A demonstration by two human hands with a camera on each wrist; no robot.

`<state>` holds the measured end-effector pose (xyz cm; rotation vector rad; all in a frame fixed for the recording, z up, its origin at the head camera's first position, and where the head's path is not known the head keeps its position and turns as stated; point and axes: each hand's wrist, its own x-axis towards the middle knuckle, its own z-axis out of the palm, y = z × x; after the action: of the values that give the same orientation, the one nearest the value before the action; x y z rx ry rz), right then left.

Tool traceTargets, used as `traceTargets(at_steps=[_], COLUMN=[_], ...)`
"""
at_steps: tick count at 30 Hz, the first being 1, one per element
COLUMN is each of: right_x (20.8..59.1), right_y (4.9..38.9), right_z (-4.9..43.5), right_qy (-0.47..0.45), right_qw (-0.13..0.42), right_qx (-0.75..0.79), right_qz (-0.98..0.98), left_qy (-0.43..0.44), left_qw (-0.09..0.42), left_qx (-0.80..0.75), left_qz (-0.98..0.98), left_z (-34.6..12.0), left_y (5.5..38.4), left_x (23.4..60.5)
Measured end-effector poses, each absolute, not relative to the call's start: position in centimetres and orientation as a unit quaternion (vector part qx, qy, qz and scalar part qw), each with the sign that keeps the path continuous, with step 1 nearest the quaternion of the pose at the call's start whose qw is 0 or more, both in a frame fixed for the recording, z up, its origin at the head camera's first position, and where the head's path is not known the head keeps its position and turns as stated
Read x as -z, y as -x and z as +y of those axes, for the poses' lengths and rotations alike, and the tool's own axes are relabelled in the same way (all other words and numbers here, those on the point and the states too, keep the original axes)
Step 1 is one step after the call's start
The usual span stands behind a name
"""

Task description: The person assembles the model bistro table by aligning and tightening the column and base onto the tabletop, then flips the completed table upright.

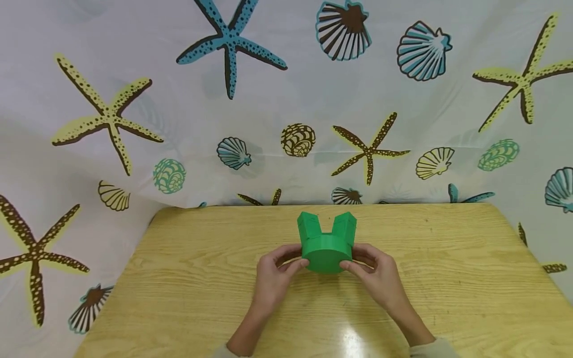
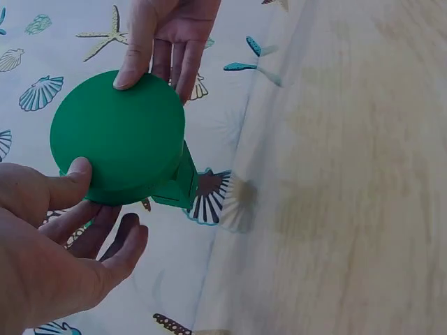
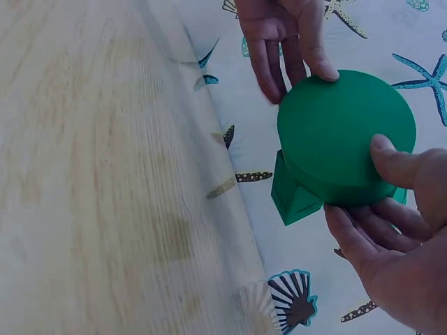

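Observation:
A green round piece with a smooth flat disc face is held up between both hands, the face turned toward me. Two blocky green prongs stick out from behind it and spread apart toward the far side. My left hand grips its left edge, with the thumb on the flat face and the fingers behind. On the opposite edge my right hand pinches it the same way. In the left wrist view the disc covers most of the prongs; one prong shows below it in the right wrist view.
A light wooden table lies beneath the hands. Behind it and along both sides hangs a white cloth printed with starfish and shells, meeting the table's back edge. Light glares off the tabletop near the front.

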<state>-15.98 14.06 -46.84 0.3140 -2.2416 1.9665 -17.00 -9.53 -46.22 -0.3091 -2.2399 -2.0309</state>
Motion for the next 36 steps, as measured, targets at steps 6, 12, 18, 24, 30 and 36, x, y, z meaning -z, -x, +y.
traceTargets(at_steps=[6, 12, 18, 24, 30, 36], right_x=[47.0, 47.0, 47.0, 47.1, 47.4, 47.6], right_y=[15.9, 15.9, 15.7, 15.4, 15.6, 15.9], right_z=[13.5, 13.3, 12.9, 12.6, 13.0, 13.6], right_qy=[-0.080, -0.071, -0.061, -0.080, -0.102, -0.128], right_qw=[0.123, 0.152, 0.184, 0.187, 0.166, 0.137], right_qx=[-0.663, -0.668, -0.662, -0.658, -0.653, -0.644], right_qz=[-0.734, -0.725, -0.724, -0.725, -0.732, -0.742], left_qy=[0.071, 0.057, 0.073, 0.088, 0.107, 0.137], left_qw=[0.061, 0.083, 0.100, 0.108, 0.092, 0.075], left_qx=[0.686, 0.706, 0.727, 0.738, 0.724, 0.713], left_qz=[-0.721, -0.701, -0.676, -0.660, -0.675, -0.683], left_z=[-9.0, -8.6, -8.4, -8.5, -8.7, -8.7], left_y=[16.9, 16.9, 17.0, 16.8, 16.8, 16.9], left_x=[46.6, 46.8, 46.8, 46.9, 46.9, 47.1])
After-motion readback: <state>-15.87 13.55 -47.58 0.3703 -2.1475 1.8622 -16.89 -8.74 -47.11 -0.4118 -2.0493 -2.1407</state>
